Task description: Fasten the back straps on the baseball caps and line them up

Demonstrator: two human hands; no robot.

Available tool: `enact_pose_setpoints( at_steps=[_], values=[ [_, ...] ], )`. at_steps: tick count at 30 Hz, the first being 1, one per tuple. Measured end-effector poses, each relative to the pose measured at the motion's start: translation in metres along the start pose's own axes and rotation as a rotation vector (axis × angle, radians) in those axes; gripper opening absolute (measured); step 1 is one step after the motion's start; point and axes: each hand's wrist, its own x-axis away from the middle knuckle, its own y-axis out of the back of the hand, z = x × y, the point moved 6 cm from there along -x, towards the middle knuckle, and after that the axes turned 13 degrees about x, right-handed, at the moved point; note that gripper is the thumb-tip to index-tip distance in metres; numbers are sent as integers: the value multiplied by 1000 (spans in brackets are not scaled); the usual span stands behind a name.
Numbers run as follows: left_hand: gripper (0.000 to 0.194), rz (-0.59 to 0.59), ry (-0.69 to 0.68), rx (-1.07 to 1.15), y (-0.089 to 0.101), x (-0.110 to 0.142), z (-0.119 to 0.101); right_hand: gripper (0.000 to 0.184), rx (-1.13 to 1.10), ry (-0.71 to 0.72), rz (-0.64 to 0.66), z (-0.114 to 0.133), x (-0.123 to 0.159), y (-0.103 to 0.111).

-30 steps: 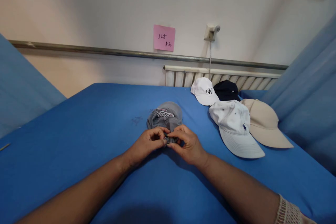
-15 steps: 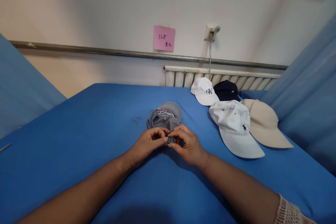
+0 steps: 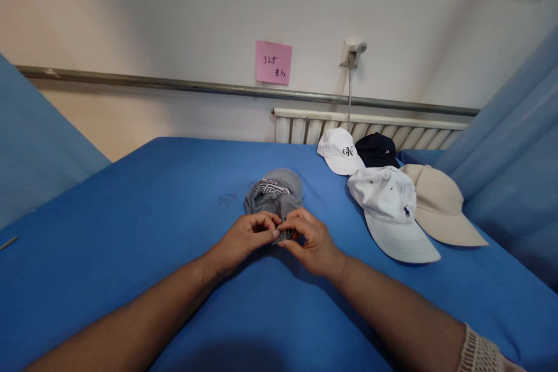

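A grey baseball cap (image 3: 272,195) with white lettering lies mid-table, its brim pointing away from me. Both hands meet at its near end, over the back strap (image 3: 284,235). My left hand (image 3: 250,235) pinches the strap from the left between thumb and fingers. From the right, my right hand (image 3: 310,239) pinches the same strap, thumb below and forefinger above. The fingertips almost touch, and they cover much of the strap and its fastening.
At the right lie a white cap (image 3: 339,151), a dark navy cap (image 3: 375,150), a pale cap with a small horse emblem (image 3: 387,203) and a beige cap (image 3: 440,203). Blue cloth (image 3: 131,232) covers the table. Behind it are a radiator (image 3: 296,128) and a metal rail (image 3: 174,83).
My fingers have shifted very slightly on the cap's strap, and less of the strap's edge detail shows between them. The grey cap and the other caps have stayed in place.
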Motion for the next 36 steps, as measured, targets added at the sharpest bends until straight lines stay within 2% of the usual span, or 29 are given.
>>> enact_pose_setpoints(
  at_steps=[5, 13, 22, 28, 36],
  values=[
    [25, 2, -28, 20, -1, 0, 0, 23, -6, -19, 1, -3, -1, 1],
    [24, -66, -60, 30, 5, 1, -2, 24, -10, -55, -100, -7, 0, 8],
    [23, -40, -60, -18, 2, -1, -2, 24, -68, -10, -39, -4, -1, 3],
    [24, -19, -70, -49, 1, -2, -2, 22, -30, 3, 7, -2, -1, 1],
    [22, -55, -61, 9, 4, -1, -2, 22, -80, -52, -73, -6, -2, 5]
  ],
)
